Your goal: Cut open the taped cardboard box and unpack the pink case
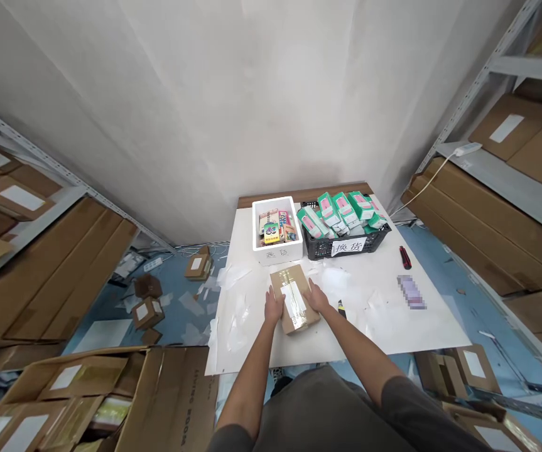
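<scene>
Against a pale wall (252,113), between racks of cartons, stands a table with a white top (247,342). On the floor at lower left sits a large open carton (176,389) filled with smaller parcels. Near the table's wall-side edge are a black crate (320,251) heaped with green-and-pink boxes (345,207) and, just beside it, a white foam box (271,256) containing small colourful packs (271,232). Nearer the person, on the tabletop in front of the foam box, is a taped brown parcel (299,292) with a white label. The left hand (274,306) grips its left side, the right hand (316,296) its right. A red-and-black cutter (405,258) lies well to the right; a smaller black-and-yellow tool (341,309) lies near the right forearm.
</scene>
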The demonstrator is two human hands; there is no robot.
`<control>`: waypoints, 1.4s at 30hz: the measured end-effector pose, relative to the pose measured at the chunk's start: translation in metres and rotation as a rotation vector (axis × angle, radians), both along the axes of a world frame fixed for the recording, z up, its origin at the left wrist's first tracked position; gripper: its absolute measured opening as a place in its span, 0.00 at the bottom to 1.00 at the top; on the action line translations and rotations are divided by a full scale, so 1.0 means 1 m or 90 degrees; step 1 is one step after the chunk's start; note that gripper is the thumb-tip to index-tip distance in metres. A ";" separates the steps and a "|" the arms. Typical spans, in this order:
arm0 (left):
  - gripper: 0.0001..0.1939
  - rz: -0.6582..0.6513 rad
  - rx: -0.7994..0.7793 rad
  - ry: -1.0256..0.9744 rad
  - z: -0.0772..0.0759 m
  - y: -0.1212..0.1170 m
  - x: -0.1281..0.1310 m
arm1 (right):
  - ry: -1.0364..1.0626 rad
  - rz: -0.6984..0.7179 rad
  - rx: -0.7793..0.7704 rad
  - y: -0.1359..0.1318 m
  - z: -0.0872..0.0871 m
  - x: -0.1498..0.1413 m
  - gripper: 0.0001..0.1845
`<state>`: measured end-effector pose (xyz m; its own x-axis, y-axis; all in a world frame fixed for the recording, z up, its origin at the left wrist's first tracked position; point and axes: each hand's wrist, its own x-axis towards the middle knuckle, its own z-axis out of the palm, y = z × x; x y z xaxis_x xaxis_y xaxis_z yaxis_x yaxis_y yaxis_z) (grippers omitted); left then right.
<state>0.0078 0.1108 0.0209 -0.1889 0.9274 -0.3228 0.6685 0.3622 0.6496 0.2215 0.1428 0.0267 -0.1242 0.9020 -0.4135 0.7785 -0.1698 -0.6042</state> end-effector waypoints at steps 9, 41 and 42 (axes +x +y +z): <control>0.79 -0.371 -0.151 0.246 0.029 0.020 -0.019 | -0.094 -0.002 0.144 -0.060 -0.044 0.081 0.33; 0.80 -0.294 -0.152 0.251 0.021 0.014 0.017 | 0.476 -0.269 -0.022 0.000 0.009 0.046 0.31; 0.80 -0.296 -0.141 0.247 0.019 0.013 0.018 | 0.427 -0.242 -0.016 0.004 0.013 0.027 0.31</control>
<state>0.0254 0.1236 0.0404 0.0752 0.8595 -0.5056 0.9592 0.0762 0.2722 0.2490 0.1470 0.0397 -0.0383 0.9238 -0.3810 0.1328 -0.3732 -0.9182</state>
